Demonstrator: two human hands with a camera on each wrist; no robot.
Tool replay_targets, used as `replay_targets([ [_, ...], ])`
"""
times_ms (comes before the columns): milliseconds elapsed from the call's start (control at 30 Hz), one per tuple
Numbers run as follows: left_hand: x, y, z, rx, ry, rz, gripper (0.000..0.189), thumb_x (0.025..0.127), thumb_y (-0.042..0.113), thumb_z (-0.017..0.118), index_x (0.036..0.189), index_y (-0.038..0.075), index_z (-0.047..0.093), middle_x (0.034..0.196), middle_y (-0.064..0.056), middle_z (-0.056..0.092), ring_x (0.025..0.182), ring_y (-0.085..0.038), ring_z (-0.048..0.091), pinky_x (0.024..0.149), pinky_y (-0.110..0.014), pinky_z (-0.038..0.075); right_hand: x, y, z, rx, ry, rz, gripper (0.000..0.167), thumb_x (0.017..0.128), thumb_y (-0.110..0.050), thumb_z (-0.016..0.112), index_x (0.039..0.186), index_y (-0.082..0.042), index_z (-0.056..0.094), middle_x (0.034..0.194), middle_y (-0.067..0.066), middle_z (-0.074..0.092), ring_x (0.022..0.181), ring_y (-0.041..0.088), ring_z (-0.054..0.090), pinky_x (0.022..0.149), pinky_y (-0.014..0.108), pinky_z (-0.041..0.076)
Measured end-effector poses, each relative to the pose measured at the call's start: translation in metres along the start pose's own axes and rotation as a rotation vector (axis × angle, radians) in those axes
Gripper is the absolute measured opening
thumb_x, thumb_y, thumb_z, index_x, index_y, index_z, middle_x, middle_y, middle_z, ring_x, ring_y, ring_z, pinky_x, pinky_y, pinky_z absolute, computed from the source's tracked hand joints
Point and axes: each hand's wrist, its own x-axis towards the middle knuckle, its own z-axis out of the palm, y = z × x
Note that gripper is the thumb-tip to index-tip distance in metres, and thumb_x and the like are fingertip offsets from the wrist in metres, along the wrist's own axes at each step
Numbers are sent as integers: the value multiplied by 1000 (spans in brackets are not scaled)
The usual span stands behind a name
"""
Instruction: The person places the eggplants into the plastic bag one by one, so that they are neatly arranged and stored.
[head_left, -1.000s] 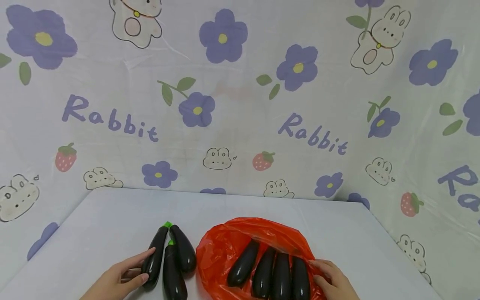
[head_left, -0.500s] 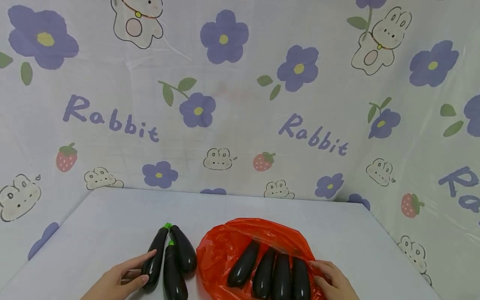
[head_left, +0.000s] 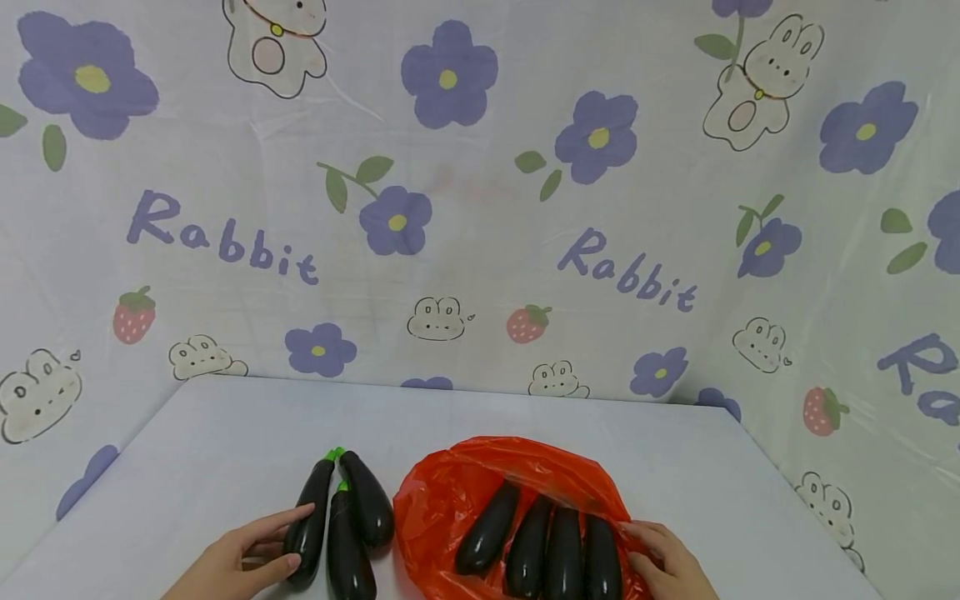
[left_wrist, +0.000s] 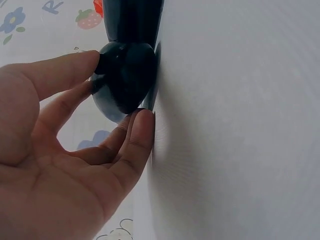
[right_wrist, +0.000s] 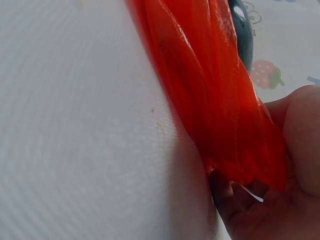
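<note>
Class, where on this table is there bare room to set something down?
Bare table lies behind the red bag, up to the patterned cloth; left of the left hand; and right of the right hand. Front middle is crowded: three unbagged eggplants close beside the bag and its four eggplants.

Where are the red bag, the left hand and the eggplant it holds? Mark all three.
Red bag [head_left: 525, 456], head view: its far rim.
Left hand [head_left: 228, 557], head view: the back of the hand.
Held eggplant [head_left: 310, 535], head view: the middle of its dark body.
</note>
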Motion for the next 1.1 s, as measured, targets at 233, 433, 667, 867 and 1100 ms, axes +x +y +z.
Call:
replay_targets([
  [233, 1, -3, -1, -4, -2, 15, 71, 92, 31, 71, 148, 3, 40, 124, -24, 57, 104, -37, 62, 87, -50, 53, 0, 1, 0, 5, 3, -7, 37, 92, 0, 56, 129, 1, 60, 127, 16, 55, 110, 33, 56, 91, 56, 48],
  [433, 0, -5, -3, -24, -7, 59, 69, 93, 27, 69, 148, 0, 39, 126, -28, 55, 107, -41, 61, 87, -51, 52, 0, 1, -1, 6, 2, -13, 37, 92, 0, 56, 129, 1, 60, 127, 16, 55, 110, 32, 55, 91, 56, 48],
  [667, 0, -7, -4, -45, -8, 69, 67, 95, 24, 68, 148, -2, 38, 127, -30, 54, 108, -43, 60, 88, -51, 52, 0, 1, 0, -1, 7, -14, 38, 92, 0, 56, 129, 1, 60, 127, 15, 55, 108, 31, 56, 92, 55, 48],
  [867, 0, -7, -4, -36, 18, 70, 65, 94, 22, 68, 147, -2, 40, 128, -30, 53, 108, -43, 60, 87, -51, 52, 0, 2, 1, -4, 12, -12, 38, 92, -1, 57, 130, 0, 60, 128, 14, 55, 107, 30, 57, 92, 55, 48],
  [1100, -1, -7, -4, -32, 37, 77, 65, 94, 22, 69, 148, -2, 39, 125, -27, 56, 108, -44, 61, 87, -51, 52, -1, 2, 1, 0, 12, -19, 38, 92, -1, 57, 129, 0, 60, 128, 15, 55, 108, 31, 56, 92, 54, 49],
])
